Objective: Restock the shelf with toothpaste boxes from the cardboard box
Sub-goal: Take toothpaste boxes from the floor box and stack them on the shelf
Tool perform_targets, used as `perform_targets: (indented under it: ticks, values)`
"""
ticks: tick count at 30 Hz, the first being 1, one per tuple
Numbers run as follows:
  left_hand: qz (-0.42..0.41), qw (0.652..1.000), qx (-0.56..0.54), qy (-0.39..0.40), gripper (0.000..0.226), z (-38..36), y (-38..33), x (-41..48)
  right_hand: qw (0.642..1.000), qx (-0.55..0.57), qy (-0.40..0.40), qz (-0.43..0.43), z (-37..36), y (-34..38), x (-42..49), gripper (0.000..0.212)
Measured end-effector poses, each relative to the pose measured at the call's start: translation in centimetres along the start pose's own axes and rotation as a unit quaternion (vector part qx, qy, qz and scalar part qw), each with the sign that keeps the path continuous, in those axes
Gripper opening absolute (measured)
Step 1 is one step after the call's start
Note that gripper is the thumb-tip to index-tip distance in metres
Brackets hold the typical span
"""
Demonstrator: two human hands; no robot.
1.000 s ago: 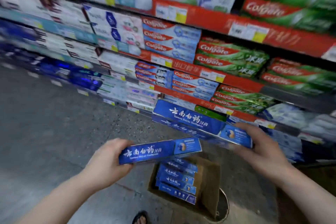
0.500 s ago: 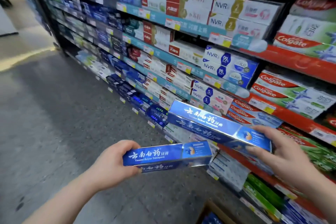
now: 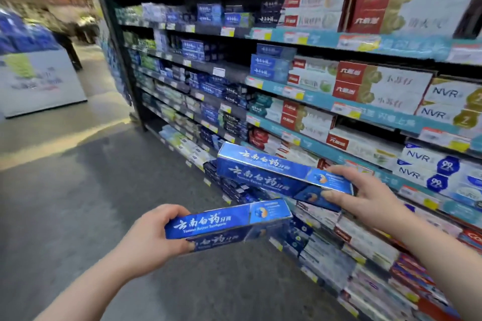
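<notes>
Two bare hands are seen in front of a long shelf unit (image 3: 326, 41) stocked w/ toothpaste. The left hand (image 3: 154, 234) is wrapped around the left end of a blue toothpaste box (image 3: 227, 219), thumb on top, fingers curled under; what looks like a second blue box is pressed beneath it in the same grip, though the edge btwn them is blurred. The box is held roughly level, its free end pointing right toward the shelves, not touching them. The right hand (image 3: 365, 198) is closed on the right end of a stacked pair of blue boxes (image 3: 271, 174), fingers over the top & far side, thumb pressed on the near face of the lower one. The pair is tilted, left end higher, held above & to the right of the left hand's box, apart from it and close in front of a low shelf row. Behind, rows of NVR boxes (image 3: 427, 164) and red-and-white boxes (image 3: 365, 83) are shelved, w/ yellow price tags (image 3: 300, 96) along teal rails. Grey floor (image 3: 78, 190) fills the aisle at left, and a white display stand (image 3: 39, 81) is seen farther back. The cardboard box is out of frame.
</notes>
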State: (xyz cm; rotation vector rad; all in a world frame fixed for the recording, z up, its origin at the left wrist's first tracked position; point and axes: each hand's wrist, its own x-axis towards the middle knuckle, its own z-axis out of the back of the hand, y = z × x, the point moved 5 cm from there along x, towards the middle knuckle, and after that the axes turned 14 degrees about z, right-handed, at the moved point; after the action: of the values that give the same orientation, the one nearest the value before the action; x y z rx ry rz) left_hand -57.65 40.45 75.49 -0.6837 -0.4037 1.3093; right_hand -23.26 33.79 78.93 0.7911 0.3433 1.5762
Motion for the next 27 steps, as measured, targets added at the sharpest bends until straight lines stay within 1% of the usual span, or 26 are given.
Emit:
perform_targets:
  ticks: [2,4,9,11,13,16,19,21,22,24,26,27]
  values:
    - [0.012,1.000,-0.005,-0.004,0.035,1.5,0.4,2.5,1.000,0.011,0.006,0.016,-0.8,1.0,3.6,0.038]
    - [0.021,1.000,-0.011,-0.010,0.031,2.8,0.7,5.4,0.999,0.018,0.022,0.033,-1.7,1.8,7.3,0.030]
    - [0.043,0.998,-0.020,-0.029,0.034,5.8,1.3,13.2,0.996,0.028,0.030,0.081,-3.8,1.5,17.8,0.028]
    - [0.060,0.997,-0.005,-0.044,0.031,7.5,1.4,16.4,0.996,0.027,0.030,0.085,-4.3,1.6,22.3,0.034]
    - [0.081,0.996,-0.003,-0.049,0.030,9.0,1.6,19.3,0.994,0.038,0.035,0.092,-4.8,2.2,26.4,0.034]
    - [0.095,0.994,-0.024,-0.055,0.032,10.9,2.2,23.5,0.990,0.028,0.036,0.137,-5.3,2.8,32.8,0.056]
    - [0.108,0.991,-0.052,-0.055,0.031,12.7,3.3,27.2,0.990,0.035,0.042,0.131,-6.7,2.5,38.5,0.033]
    - [0.110,0.990,-0.061,-0.057,0.042,14.0,4.1,29.6,0.989,0.023,0.043,0.142,-8.0,2.6,41.9,0.032]
    - [0.110,0.990,-0.067,-0.055,0.042,14.7,4.5,30.9,0.988,0.018,0.044,0.147,-8.6,2.6,43.6,0.034]
    - [0.105,0.991,-0.065,-0.050,0.036,16.1,5.6,33.7,0.987,0.003,0.050,0.155,-9.8,3.0,46.7,0.036]
    - [0.098,0.992,-0.062,-0.045,0.032,17.5,7.1,36.9,0.987,-0.004,0.044,0.153,-10.8,3.5,49.7,0.025]
    - [0.092,0.993,-0.060,-0.041,0.032,18.3,7.8,38.6,0.987,-0.007,0.039,0.154,-11.3,3.9,51.1,0.024]
